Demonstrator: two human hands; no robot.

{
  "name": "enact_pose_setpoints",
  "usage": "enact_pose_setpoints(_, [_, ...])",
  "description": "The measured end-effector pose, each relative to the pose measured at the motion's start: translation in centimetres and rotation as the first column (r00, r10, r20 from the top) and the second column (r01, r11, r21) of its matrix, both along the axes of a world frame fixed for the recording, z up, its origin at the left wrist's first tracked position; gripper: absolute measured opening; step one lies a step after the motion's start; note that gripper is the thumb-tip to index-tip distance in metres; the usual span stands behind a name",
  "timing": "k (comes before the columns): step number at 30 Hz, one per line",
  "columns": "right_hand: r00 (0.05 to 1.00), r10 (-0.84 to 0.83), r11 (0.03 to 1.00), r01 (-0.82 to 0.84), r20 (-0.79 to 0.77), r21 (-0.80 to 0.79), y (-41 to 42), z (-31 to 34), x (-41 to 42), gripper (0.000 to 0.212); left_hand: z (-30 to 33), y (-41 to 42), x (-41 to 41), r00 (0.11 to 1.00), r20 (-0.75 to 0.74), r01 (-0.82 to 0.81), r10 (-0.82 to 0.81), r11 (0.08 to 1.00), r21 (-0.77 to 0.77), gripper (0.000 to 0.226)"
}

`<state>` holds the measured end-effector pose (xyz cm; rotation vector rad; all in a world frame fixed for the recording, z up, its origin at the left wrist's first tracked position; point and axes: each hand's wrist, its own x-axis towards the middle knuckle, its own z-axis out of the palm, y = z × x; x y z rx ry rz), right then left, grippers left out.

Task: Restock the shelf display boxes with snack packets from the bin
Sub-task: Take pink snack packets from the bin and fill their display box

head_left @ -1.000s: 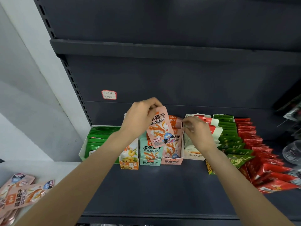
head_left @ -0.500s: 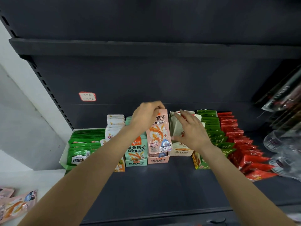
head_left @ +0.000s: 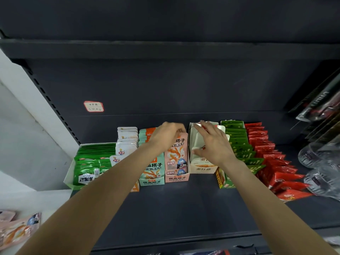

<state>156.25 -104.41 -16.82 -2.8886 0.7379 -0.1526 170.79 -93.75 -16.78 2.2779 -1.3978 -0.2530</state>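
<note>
Gripping the top edge of a pink printed snack packet (head_left: 176, 152), the left hand (head_left: 165, 136) holds it upright in the pink cardboard display box (head_left: 177, 178). The right hand (head_left: 214, 144) rests with fingers spread on the neighbouring cream cardboard box (head_left: 201, 167). Bare dark shelf (head_left: 184, 208) lies in front.

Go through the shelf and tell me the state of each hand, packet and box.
left hand: grips the pink packet's top
pink packet: upright, in the pink box
pink box: holds packets
right hand: fingers straight, resting on the cream box
cream box: upright
green tray: full
</note>
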Motion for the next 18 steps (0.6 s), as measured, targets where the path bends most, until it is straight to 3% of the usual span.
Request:
enact_pose_setpoints(6, [1.000,0.007,1.000,-0.007,-0.003,-0.016,0.6,0.4,0.1,0.085,-1.9,0.4,-0.7,0.998,0.055,0.010,-0.015,0.996,0.086,0.029])
enact_pose_setpoints(13, [0.996,0.036,0.999,-0.039,0.077,0.039,2.5,1.3,0.3,0.077,-0.1,2.6,0.0,0.988,0.131,-0.085,0.087,0.996,-0.015,0.029])
enact_pose_setpoints(18, [0.978,0.076,0.988,-0.099,0.192,0.116,6.6,1.9,2.2,0.057,1.3,7.7,0.6,0.963,0.218,-0.150,0.156,0.988,-0.044,0.038])
